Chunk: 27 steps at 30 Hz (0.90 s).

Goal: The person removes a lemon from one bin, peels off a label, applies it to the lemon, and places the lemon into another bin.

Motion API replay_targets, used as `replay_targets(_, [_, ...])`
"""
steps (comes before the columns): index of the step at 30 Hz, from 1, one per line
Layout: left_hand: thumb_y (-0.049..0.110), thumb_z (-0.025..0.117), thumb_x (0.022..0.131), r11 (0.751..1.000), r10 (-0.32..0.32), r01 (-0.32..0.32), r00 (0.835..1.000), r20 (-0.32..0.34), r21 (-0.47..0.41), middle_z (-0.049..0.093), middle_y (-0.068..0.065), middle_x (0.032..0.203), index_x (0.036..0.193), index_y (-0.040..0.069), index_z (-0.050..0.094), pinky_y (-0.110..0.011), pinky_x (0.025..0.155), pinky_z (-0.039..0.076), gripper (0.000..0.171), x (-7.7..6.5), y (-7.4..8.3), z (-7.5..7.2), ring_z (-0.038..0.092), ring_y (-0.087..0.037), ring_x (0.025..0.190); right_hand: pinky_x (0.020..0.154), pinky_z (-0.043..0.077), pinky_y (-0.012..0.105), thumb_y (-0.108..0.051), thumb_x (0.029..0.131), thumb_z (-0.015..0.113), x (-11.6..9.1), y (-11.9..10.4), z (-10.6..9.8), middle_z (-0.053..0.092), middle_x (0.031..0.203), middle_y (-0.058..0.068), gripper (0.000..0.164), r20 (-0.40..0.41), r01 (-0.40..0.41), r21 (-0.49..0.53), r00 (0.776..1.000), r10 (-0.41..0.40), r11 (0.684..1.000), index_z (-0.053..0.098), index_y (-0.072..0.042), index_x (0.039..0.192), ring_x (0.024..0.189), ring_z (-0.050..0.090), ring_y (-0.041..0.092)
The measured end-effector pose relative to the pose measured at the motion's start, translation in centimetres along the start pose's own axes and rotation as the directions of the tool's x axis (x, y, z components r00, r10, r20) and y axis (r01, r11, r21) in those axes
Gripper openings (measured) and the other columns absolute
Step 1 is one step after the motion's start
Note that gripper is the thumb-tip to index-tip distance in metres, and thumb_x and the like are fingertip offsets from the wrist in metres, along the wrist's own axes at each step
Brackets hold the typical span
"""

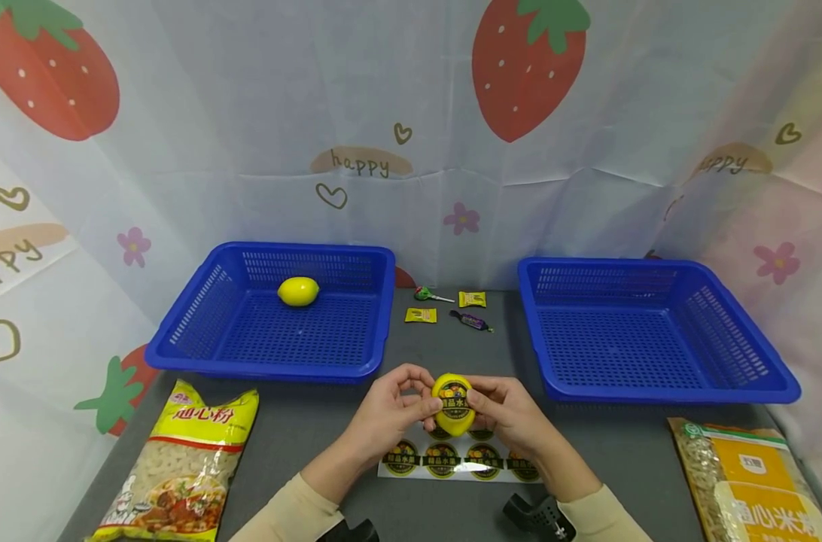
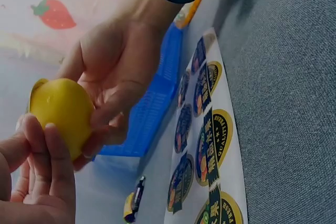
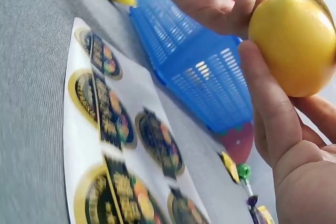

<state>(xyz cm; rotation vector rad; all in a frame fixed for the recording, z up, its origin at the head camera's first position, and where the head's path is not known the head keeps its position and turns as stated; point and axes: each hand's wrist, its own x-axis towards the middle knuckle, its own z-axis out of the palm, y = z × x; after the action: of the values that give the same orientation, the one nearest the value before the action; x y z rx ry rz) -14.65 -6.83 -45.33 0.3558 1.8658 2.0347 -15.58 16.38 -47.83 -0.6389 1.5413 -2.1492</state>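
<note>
Between both hands is a yellow lemon (image 1: 455, 425), held above a white sheet of round stickers (image 1: 424, 474). A round black-and-gold sticker (image 1: 454, 400) lies on the lemon's upper face; in the left wrist view its edge stands slightly off the skin. The left hand (image 1: 399, 406) pinches the lemon from the left, with its thumb by the sticker's edge. From the other side the right hand (image 1: 509, 414) grips the lemon, its thumb at the sticker's right edge. Several stickers remain on the sheet, partly hidden beneath the hands.
A blue basket (image 1: 269, 369) at left holds another lemon (image 1: 299, 291); a second blue basket (image 1: 675, 395) stands at right. Between them lie a lollipop (image 1: 433, 294) and several wrapped candies (image 1: 472, 321). Pasta bags flank the front, one left (image 1: 181, 467), one right (image 1: 750, 482).
</note>
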Motion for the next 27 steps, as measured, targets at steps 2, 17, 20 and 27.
replay_targets(2, [0.008,0.070,0.095,1.000,0.012,-0.012,1.000,0.011,-0.011,0.055,-0.006,0.096,0.115,0.000,0.055,-0.031,0.068,0.057,0.027,-0.1,0.1,0.0,0.064,-0.011,0.066,0.081,0.061,0.031,-0.014,0.108,0.049,0.0,-0.1,0.1,0.072,0.120,0.004,0.042,0.003,0.004,0.021,1.000,-0.004,1.000,0.050,0.012,0.140,0.102,0.072,0.017])
replay_targets(17, [0.014,0.069,0.097,0.999,0.042,-0.042,0.999,0.000,-0.020,0.057,-0.005,0.102,0.113,0.000,0.054,-0.030,0.077,0.057,0.026,-0.1,-0.2,0.2,0.066,-0.011,0.079,0.081,0.061,0.030,-0.017,0.109,0.046,-0.2,-0.3,0.3,0.072,0.120,0.001,0.038,-0.034,0.011,0.011,0.999,-0.010,1.000,0.056,0.004,0.139,0.101,0.072,0.014])
replay_targets(20, [0.019,0.068,0.098,0.999,0.030,-0.029,0.999,-0.040,0.027,0.060,-0.007,0.100,0.112,0.001,0.056,-0.028,0.076,0.055,0.026,-0.3,-0.3,0.4,0.063,-0.015,0.081,0.083,0.060,0.029,-0.021,0.108,0.050,-0.3,-0.6,0.6,0.071,0.122,0.003,0.050,-0.131,-0.047,-0.080,0.991,0.037,0.996,0.046,0.015,0.142,0.103,0.071,0.012])
replay_targets(27, [0.026,0.060,0.103,0.995,0.013,-0.005,0.997,-0.079,0.097,0.071,-0.017,0.108,0.128,-0.002,0.060,-0.031,0.077,0.059,0.037,-0.5,-0.3,1.0,0.069,-0.022,0.086,0.083,0.060,0.034,-0.026,0.104,0.058,-0.5,-1.4,1.4,0.061,0.134,0.024,0.048,-0.331,-0.204,-0.327,0.939,0.090,0.923,0.055,0.004,0.141,0.099,0.069,0.013])
